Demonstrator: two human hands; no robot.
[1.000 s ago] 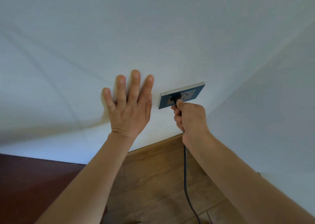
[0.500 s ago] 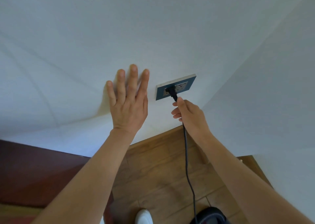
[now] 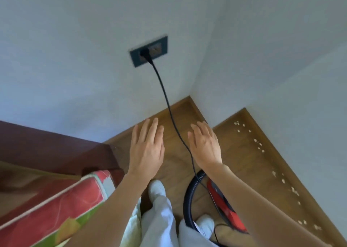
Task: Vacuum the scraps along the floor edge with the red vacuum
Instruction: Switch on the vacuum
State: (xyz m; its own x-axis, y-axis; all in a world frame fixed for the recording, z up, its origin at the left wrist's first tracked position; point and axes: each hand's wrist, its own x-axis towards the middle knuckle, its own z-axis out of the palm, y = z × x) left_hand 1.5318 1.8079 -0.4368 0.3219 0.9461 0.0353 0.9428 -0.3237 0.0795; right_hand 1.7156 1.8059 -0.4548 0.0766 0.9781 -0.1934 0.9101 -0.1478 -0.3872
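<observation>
Head view: both hands hover flat and empty above a wooden floor, a black cord (image 3: 170, 105) between them.

Left hand (image 3: 147, 149) and right hand (image 3: 205, 146) hold nothing, fingers straight. Red vacuum (image 3: 224, 207) sits lower right; scraps (image 3: 260, 146) line the right wall. Stepping back could snag the plugged cord.

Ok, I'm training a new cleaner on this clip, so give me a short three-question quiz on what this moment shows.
1. True or false: the plug sits in the wall socket.
2. What does the left hand hold? A) cord B) hose C) nothing
3. Fill in: the scraps lie along the ___ wall's floor edge.

Key: 1 true; 2 C; 3 right. The right hand is empty too, beside the cord; the red vacuum stands below it.
</observation>
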